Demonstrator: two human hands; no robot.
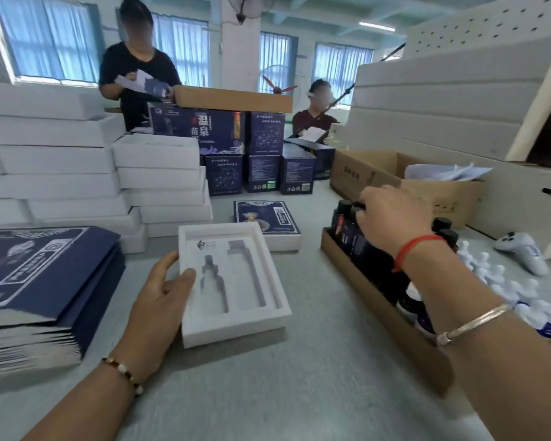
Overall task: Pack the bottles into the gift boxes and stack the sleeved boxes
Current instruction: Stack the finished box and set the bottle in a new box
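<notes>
Your left hand (159, 300) steadies the open white box (233, 281) with thumb on its edge, your right hand (392, 214) curls over dark bottles (347, 224) in the cardboard tray (363, 288); lifting one carelessly may topple its close-packed neighbours.

bright daylight from windows (45, 43) | soft shadows on bench (299, 377) | wide-angle bending at edges | slight overall blur

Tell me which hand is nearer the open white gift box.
Left. The left hand holds the open white gift box at its left edge; the right hand reaches the dark bottles.
</notes>
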